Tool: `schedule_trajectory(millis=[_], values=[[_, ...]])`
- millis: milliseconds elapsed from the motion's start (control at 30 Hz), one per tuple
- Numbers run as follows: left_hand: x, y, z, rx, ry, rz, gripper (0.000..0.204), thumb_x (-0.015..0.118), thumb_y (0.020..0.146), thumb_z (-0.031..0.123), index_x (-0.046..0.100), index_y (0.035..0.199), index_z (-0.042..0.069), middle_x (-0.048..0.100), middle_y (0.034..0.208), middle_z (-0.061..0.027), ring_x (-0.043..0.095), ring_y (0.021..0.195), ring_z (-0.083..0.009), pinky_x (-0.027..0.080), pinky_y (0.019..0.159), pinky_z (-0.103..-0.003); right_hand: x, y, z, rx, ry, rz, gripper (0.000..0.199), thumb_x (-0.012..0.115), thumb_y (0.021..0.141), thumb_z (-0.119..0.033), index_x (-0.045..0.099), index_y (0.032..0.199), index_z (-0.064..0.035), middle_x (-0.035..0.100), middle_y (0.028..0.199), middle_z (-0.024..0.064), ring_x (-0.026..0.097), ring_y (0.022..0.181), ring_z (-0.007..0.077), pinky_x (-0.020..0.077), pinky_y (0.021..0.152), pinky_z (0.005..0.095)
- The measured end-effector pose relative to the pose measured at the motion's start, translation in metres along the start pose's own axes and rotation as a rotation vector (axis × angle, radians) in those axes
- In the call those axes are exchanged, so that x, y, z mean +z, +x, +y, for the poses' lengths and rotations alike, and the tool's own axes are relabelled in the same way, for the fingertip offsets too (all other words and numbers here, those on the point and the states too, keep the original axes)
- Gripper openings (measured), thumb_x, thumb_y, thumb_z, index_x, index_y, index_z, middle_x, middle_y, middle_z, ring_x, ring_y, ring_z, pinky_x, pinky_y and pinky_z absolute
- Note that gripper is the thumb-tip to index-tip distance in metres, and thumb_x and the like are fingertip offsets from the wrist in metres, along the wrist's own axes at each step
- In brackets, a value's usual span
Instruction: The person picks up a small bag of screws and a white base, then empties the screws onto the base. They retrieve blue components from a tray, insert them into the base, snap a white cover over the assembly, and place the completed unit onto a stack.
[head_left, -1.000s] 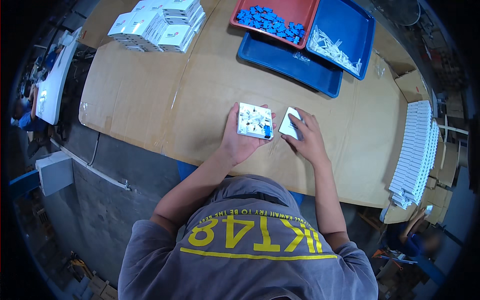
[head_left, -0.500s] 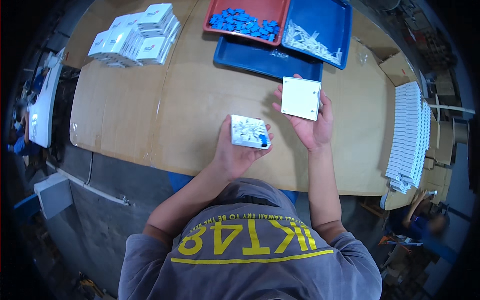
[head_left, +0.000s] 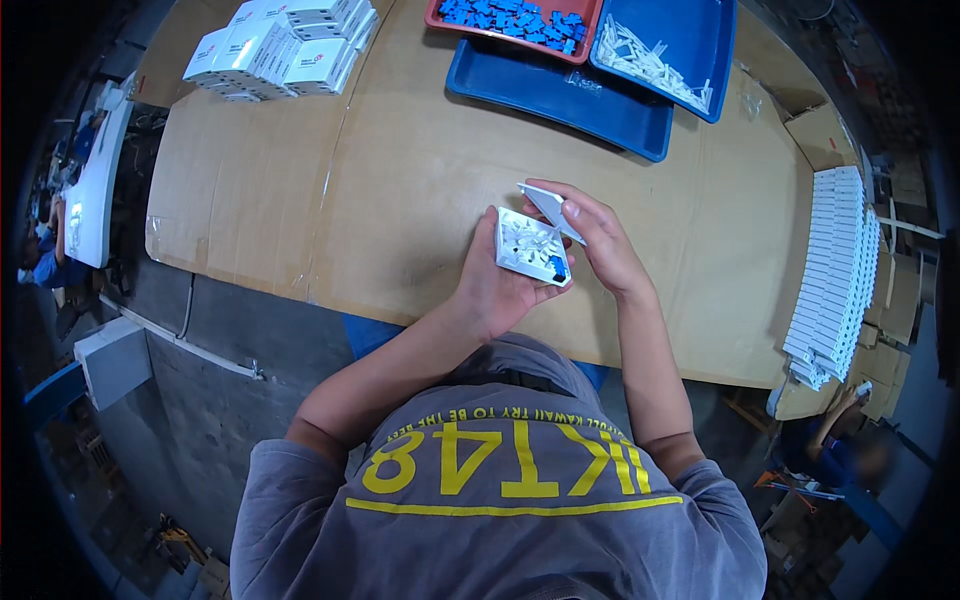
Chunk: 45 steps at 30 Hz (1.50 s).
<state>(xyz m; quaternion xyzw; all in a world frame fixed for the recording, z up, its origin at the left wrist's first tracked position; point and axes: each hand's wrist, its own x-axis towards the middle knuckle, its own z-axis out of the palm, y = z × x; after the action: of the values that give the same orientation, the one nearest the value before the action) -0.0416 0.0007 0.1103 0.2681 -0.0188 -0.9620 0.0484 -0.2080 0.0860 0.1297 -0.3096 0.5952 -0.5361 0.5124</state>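
Two-handed, held the box above the table's near part: cupped in the left hand, fingers curled round its sides, apparently to keep white pieces and blue clip from spilling. Pinched the lid between thumb and fingers of the right hand, slanted at the box's far right edge; could not tell contact from a narrow gap. Beyond, saw the red tray hiding part of the near blue tray.
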Motion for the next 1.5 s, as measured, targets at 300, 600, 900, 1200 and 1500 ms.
schedule_trajectory(millis=[300,600,900,1200,1500], values=[[-0.002,0.001,0.000,0.013,-0.005,0.035,0.065,0.026,0.109,0.065,0.054,0.143,0.018,0.063,0.134,-0.0089,0.063,0.122,-0.0283,0.053,0.101,-0.051,0.003,-0.001,-0.002,0.026,-0.097,-0.074,0.041,0.058,0.108,-0.028,0.064,0.141,-0.0047,0.069,0.128,0.0075,0.063,0.114,0.0139,0.0502,0.098,0.0294],[0.005,0.005,-0.002,0.066,0.039,0.069,0.065,0.018,0.111,0.060,0.048,0.147,0.015,0.058,0.140,-0.0097,0.059,0.127,-0.0264,0.049,0.108,-0.050,0.007,0.001,0.010,-0.071,-0.159,-0.131,0.040,0.062,0.106,-0.026,0.065,0.138,-0.0029,0.068,0.128,0.0089,0.062,0.117,0.0176,0.0486,0.103,0.0325],[-0.001,0.009,-0.006,0.069,-0.053,0.019,0.062,0.019,0.112,0.059,0.053,0.141,0.016,0.061,0.133,-0.0090,0.061,0.122,-0.0249,0.051,0.101,-0.048,0.003,0.004,0.009,0.012,-0.052,-0.185,0.041,0.064,0.104,-0.022,0.063,0.139,-0.0018,0.070,0.118,0.0072,0.064,0.110,0.0137,0.0509,0.098,0.0302],[-0.011,0.015,-0.007,0.056,-0.028,0.047,0.058,0.018,0.113,0.053,0.053,0.139,0.016,0.062,0.132,-0.0089,0.063,0.118,-0.0260,0.052,0.098,-0.049,0.007,0.007,0.019,0.015,-0.075,-0.090,0.033,0.065,0.105,-0.022,0.072,0.130,-0.0015,0.077,0.110,0.0070,0.067,0.098,0.0096,0.0543,0.089,0.0272],[-0.008,0.016,-0.005,0.025,-0.027,0.186,0.056,0.021,0.113,0.050,0.052,0.140,0.012,0.060,0.135,-0.0121,0.061,0.122,-0.0287,0.051,0.101,-0.051,0.004,0.010,0.028,0.034,-0.139,-0.081,0.033,0.065,0.106,-0.029,0.075,0.129,-0.0074,0.079,0.103,0.0070,0.065,0.089,0.0073,0.0544,0.081,0.0260]])
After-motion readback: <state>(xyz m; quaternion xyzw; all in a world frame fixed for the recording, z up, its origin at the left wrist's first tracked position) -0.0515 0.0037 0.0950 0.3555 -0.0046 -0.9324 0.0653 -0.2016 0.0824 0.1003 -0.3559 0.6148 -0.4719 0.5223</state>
